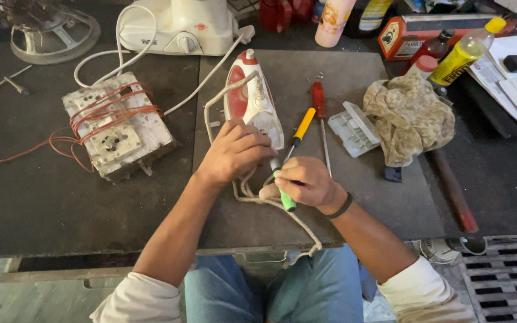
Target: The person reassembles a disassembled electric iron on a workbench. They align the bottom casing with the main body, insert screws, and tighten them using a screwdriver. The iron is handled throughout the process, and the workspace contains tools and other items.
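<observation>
Two hands at the heel of a red-and-white iron (252, 98), laid nose-away on a dark board (360, 197). Left hand (234, 152) curled over the rear end, pinning it down. Right hand (303, 182) closed around a green-handled screwdriver (283, 194), tip hidden behind the left fingers. Looked like a rear fastener being worked. Called for a steady hold, a squarely seated tip, and the braided cord (297, 221) kept clear. Close by: a yellow-handled screwdriver (303, 124) and a white plastic cover (354, 128).

Dark workbench (43, 203): iron (252, 98), screwdrivers (319, 107), rag (411, 116).
</observation>
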